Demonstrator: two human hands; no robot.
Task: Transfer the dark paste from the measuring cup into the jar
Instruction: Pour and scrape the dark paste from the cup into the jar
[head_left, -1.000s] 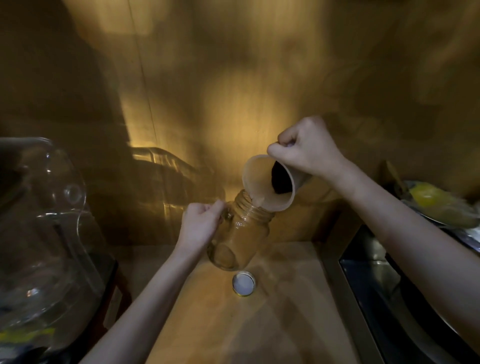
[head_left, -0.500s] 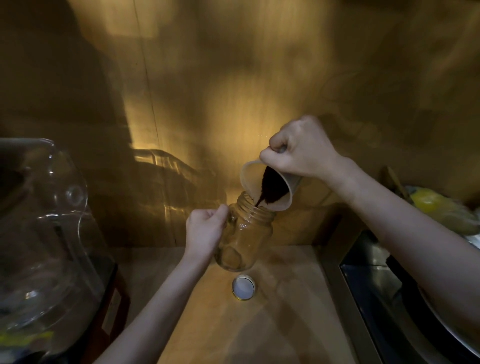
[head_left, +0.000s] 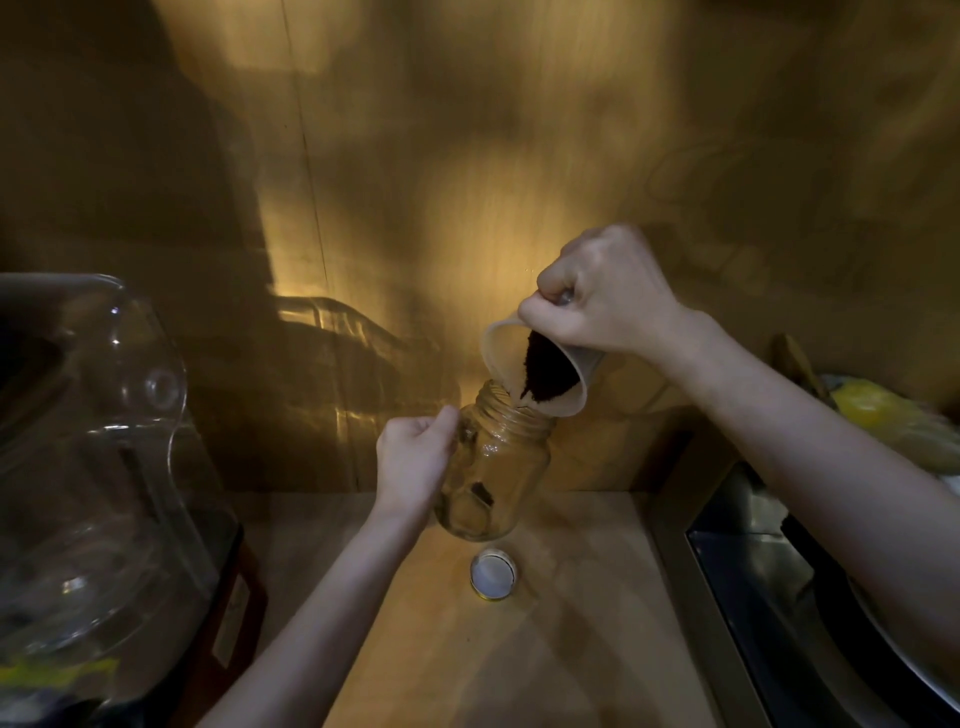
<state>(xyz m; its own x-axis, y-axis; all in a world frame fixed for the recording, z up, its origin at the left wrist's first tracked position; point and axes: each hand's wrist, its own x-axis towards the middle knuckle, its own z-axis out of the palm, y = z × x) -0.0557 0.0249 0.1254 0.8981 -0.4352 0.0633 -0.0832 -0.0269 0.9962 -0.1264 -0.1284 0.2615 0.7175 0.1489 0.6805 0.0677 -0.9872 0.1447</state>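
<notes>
Right hand (head_left: 605, 301): fingers closed around the measuring cup (head_left: 535, 371), gripping it near its rim and tipping it steeply down and to the left.
Left hand (head_left: 413, 462): fingers wrapped around the side of the jar (head_left: 496, 467), holding it tilted, mouth leaning up toward the cup.
Dark paste (head_left: 545, 374): mostly inside the cup, sliding toward the lower lip; a thin tongue reaches the rim just over the jar mouth. A small dark bit shows low inside the jar.
Key relation: cup lip sits directly above and touching or just beside the jar's rim; I cannot tell which.
Lid (head_left: 494, 574): lying on the tabletop (head_left: 545, 649), just in front of the jar.
Judgement: pour is barely begun; more tilt is likely needed.
</notes>
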